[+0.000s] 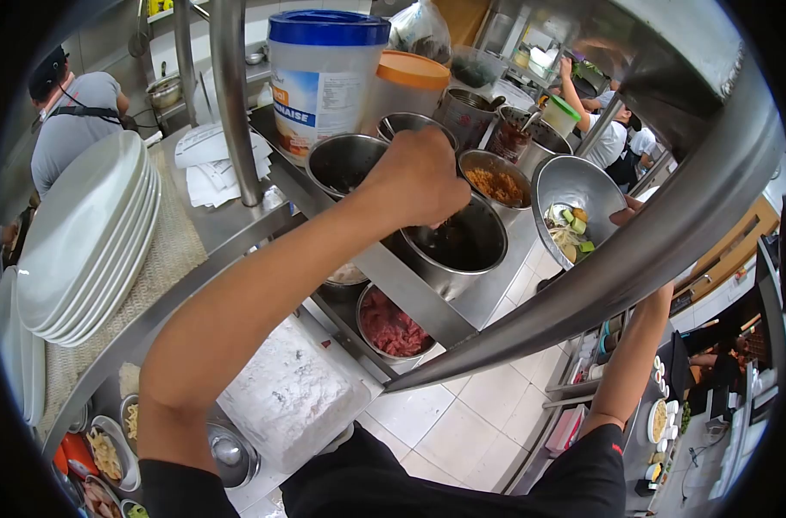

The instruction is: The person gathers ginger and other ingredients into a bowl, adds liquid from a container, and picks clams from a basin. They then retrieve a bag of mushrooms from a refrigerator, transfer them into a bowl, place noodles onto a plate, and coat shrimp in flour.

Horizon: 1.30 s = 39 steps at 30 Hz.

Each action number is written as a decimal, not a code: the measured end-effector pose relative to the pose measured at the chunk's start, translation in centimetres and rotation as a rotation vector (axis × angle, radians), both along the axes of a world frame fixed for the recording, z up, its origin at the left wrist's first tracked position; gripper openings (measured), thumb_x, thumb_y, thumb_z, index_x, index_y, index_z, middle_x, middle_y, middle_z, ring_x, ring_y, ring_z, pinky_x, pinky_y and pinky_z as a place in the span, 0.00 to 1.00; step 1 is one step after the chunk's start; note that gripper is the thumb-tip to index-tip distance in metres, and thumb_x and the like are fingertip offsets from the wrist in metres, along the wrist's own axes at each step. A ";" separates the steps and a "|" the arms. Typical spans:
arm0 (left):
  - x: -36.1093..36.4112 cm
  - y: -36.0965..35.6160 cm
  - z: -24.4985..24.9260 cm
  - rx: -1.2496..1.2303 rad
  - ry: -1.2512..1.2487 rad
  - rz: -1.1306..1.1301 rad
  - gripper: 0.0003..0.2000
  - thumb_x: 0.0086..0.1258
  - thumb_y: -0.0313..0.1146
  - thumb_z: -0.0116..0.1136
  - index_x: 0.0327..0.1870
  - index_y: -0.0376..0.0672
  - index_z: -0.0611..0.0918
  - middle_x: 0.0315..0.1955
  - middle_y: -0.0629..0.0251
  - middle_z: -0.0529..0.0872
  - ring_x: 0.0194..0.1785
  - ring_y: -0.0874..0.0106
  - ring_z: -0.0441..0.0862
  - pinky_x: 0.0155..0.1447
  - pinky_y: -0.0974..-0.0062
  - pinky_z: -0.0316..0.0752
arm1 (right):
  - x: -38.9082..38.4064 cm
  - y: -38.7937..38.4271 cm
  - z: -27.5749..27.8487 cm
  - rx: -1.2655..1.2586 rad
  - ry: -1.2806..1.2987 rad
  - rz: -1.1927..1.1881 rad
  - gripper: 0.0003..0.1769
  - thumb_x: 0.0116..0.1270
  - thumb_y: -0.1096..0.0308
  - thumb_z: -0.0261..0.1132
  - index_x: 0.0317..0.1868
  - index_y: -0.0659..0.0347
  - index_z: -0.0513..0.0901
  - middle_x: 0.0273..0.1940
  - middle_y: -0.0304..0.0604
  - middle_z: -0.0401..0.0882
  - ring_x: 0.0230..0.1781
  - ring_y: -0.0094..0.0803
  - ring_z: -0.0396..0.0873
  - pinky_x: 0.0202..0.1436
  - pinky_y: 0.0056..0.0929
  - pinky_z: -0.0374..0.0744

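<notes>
My left hand (423,180) is closed in a pinch over a steel pot (488,263) with dark contents. Whatever its fingers hold, if anything, is hidden. On the right, my right hand (624,211) grips the rim of a metal mixing bowl (550,186), partly behind a thick steel tube. Cut green and pale vegetables (574,229) lie in this tilted bowl. Beside my left hand stand a pot of orange-brown crumbly food (496,183) and another steel pot (324,164). A jar with dark red contents (508,140) is behind them.
A blue-lidded mayonnaise tub (319,95) and an orange-lidded tub (410,82) stand on the shelf. Stacked white plates (86,233) are at left. Below sit a pot of raw meat (391,324) and a white-dusted block (289,388). Co-workers (82,121) stand nearby; a steel tube (574,285) crosses the view.
</notes>
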<state>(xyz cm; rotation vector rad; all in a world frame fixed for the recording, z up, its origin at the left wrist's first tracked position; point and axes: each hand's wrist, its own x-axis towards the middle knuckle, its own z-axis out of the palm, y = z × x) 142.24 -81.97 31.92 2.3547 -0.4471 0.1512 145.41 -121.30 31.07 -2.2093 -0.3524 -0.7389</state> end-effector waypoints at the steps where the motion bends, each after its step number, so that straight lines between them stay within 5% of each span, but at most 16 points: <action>1: -0.2 0.0 0.3 -0.002 0.003 -0.003 0.06 0.50 0.22 0.51 0.24 0.29 0.81 0.17 0.56 0.82 0.19 0.73 0.81 0.26 0.75 0.75 | -0.6 0.0 0.2 -0.184 -0.040 0.044 0.11 0.56 0.71 0.62 0.40 0.65 0.81 0.40 0.49 0.80 0.45 0.36 0.76 0.51 0.33 0.75; 2: -0.3 -0.1 0.5 -0.149 0.155 0.024 0.06 0.50 0.22 0.51 0.24 0.29 0.80 0.18 0.55 0.83 0.19 0.74 0.81 0.26 0.76 0.75 | -1.3 0.3 0.3 -0.185 -0.038 0.041 0.11 0.56 0.71 0.62 0.40 0.65 0.81 0.40 0.49 0.80 0.45 0.36 0.76 0.51 0.33 0.75; 4: -0.4 -0.2 0.5 -0.295 0.309 0.046 0.06 0.50 0.22 0.51 0.23 0.28 0.80 0.19 0.55 0.83 0.19 0.75 0.80 0.25 0.77 0.76 | -2.7 1.4 0.3 0.191 0.174 0.049 0.17 0.60 0.67 0.60 0.47 0.68 0.79 0.40 0.47 0.80 0.41 0.31 0.76 0.48 0.27 0.76; 7: -0.6 -0.1 -0.2 -0.256 0.311 0.038 0.06 0.49 0.22 0.51 0.22 0.28 0.80 0.20 0.53 0.83 0.18 0.72 0.80 0.27 0.74 0.76 | -1.4 -1.1 -0.7 0.086 0.049 0.187 0.22 0.64 0.65 0.58 0.54 0.73 0.74 0.39 0.46 0.80 0.38 0.27 0.76 0.44 0.23 0.76; 9: -0.3 0.3 -1.0 0.040 -0.512 0.027 0.06 0.47 0.23 0.51 0.19 0.29 0.80 0.20 0.51 0.83 0.18 0.68 0.80 0.30 0.71 0.76 | -1.9 -0.7 -1.1 0.258 0.083 0.163 0.24 0.64 0.65 0.57 0.56 0.73 0.72 0.39 0.45 0.80 0.37 0.26 0.76 0.43 0.22 0.76; 11: -0.3 0.0 -1.5 0.038 -0.536 -0.007 0.06 0.46 0.23 0.50 0.19 0.29 0.79 0.19 0.51 0.82 0.19 0.66 0.80 0.31 0.69 0.77 | -3.3 0.9 -0.6 0.428 0.119 0.136 0.25 0.64 0.65 0.56 0.58 0.73 0.71 0.38 0.45 0.80 0.36 0.26 0.76 0.42 0.22 0.76; 13: -0.5 -0.3 -1.2 0.036 -0.566 -0.031 0.07 0.45 0.24 0.50 0.18 0.30 0.79 0.19 0.50 0.82 0.19 0.64 0.80 0.32 0.68 0.77 | -4.3 2.5 0.6 0.044 0.033 0.243 0.22 0.64 0.67 0.57 0.56 0.72 0.73 0.37 0.45 0.80 0.35 0.25 0.76 0.43 0.22 0.76; 14: -0.5 -0.5 -0.9 0.029 -0.352 -0.044 0.06 0.45 0.24 0.51 0.19 0.30 0.80 0.19 0.51 0.82 0.19 0.67 0.80 0.31 0.69 0.76 | -4.0 2.3 0.6 0.043 0.033 0.246 0.22 0.64 0.67 0.57 0.56 0.72 0.73 0.37 0.45 0.80 0.35 0.25 0.76 0.43 0.22 0.76; 16: -0.7 -0.4 -0.3 0.020 -0.139 -0.056 0.06 0.46 0.24 0.51 0.20 0.30 0.80 0.18 0.53 0.82 0.19 0.69 0.80 0.30 0.71 0.76 | -3.0 1.1 0.4 -0.435 -0.252 0.205 0.21 0.62 0.70 0.60 0.54 0.72 0.75 0.35 0.44 0.81 0.35 0.25 0.76 0.42 0.21 0.76; 18: -0.6 0.0 0.2 -0.215 0.232 0.018 0.06 0.50 0.25 0.53 0.22 0.31 0.80 0.17 0.56 0.82 0.17 0.74 0.78 0.24 0.75 0.73 | -1.4 -0.4 0.1 -0.456 -0.288 0.240 0.20 0.62 0.69 0.61 0.53 0.72 0.76 0.34 0.43 0.81 0.35 0.24 0.76 0.41 0.20 0.75; 20: -0.1 0.4 0.3 -0.282 0.311 0.031 0.06 0.52 0.25 0.54 0.23 0.31 0.80 0.17 0.56 0.82 0.16 0.75 0.76 0.21 0.78 0.71 | -1.7 0.7 0.2 -0.476 -0.323 0.272 0.20 0.62 0.69 0.62 0.51 0.71 0.77 0.34 0.42 0.81 0.35 0.24 0.77 0.41 0.20 0.75; 21: 0.0 0.6 0.3 -0.346 0.389 0.043 0.05 0.54 0.24 0.54 0.24 0.30 0.80 0.17 0.57 0.82 0.15 0.77 0.75 0.18 0.80 0.68 | -2.6 1.5 -0.1 -0.184 -0.143 0.134 0.20 0.63 0.67 0.62 0.51 0.71 0.77 0.34 0.41 0.81 0.34 0.23 0.77 0.40 0.19 0.75; 22: 0.2 0.8 0.1 -0.347 0.391 0.041 0.05 0.54 0.24 0.54 0.24 0.30 0.80 0.17 0.57 0.82 0.15 0.77 0.75 0.18 0.80 0.68 | -3.3 2.3 -0.1 0.107 0.036 -0.006 0.20 0.64 0.66 0.62 0.51 0.71 0.77 0.34 0.40 0.81 0.33 0.22 0.77 0.40 0.18 0.74; 29: 0.4 2.0 -0.4 -0.698 0.459 0.049 0.04 0.57 0.22 0.56 0.29 0.30 0.79 0.17 0.53 0.81 0.15 0.76 0.73 0.14 0.83 0.63 | -2.5 0.7 -0.8 0.051 0.013 0.023 0.17 0.62 0.66 0.61 0.47 0.70 0.78 0.38 0.44 0.81 0.36 0.26 0.77 0.42 0.23 0.75; 39: -0.6 4.2 1.7 -0.828 0.346 0.152 0.06 0.58 0.24 0.57 0.31 0.29 0.79 0.20 0.54 0.81 0.17 0.77 0.74 0.14 0.83 0.63 | -4.3 6.6 1.5 -0.397 -0.125 0.040 0.09 0.53 0.75 0.61 0.35 0.65 0.82 0.45 0.52 0.79 0.45 0.39 0.78 0.47 0.32 0.75</action>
